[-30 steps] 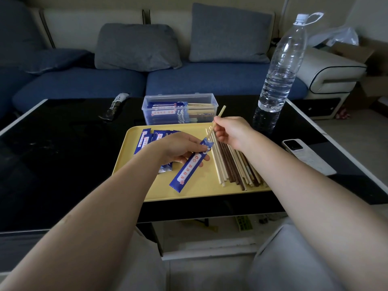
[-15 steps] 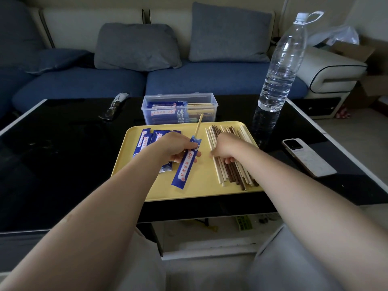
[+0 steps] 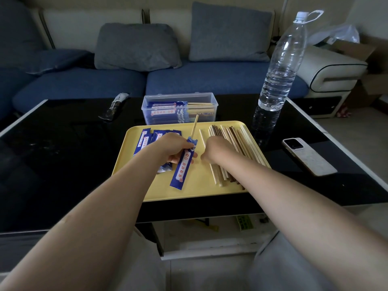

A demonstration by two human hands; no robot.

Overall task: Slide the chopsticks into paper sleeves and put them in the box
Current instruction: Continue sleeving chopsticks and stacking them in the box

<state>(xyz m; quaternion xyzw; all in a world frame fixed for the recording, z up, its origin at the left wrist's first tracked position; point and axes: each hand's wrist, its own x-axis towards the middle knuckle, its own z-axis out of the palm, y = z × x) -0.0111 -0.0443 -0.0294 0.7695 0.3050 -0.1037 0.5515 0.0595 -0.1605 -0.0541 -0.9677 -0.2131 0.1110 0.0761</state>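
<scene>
Chopstick (image 3: 194,127) sticking half out of sleeve (image 3: 183,164), left hand (image 3: 174,148) pinching sleeve near mouth. Right hand (image 3: 218,150) just beside, curling onto loose sticks (image 3: 233,143), grip hidden; likely picking second one. Next: threading it into same mouth, then carrying pair to box (image 3: 178,109) beyond hands.

This is a home living room. A blue sofa (image 3: 189,80) with a cream back and grey cushions (image 3: 136,47) runs along the far wall, and a low, glossy black worktop (image 3: 63,154) stands in front of it like a coffee table. A large water bottle (image 3: 281,66), a phone (image 3: 308,156) and an open cardboard carton (image 3: 357,49) beside the sofa arm give it a lived-in, domestic look.
</scene>
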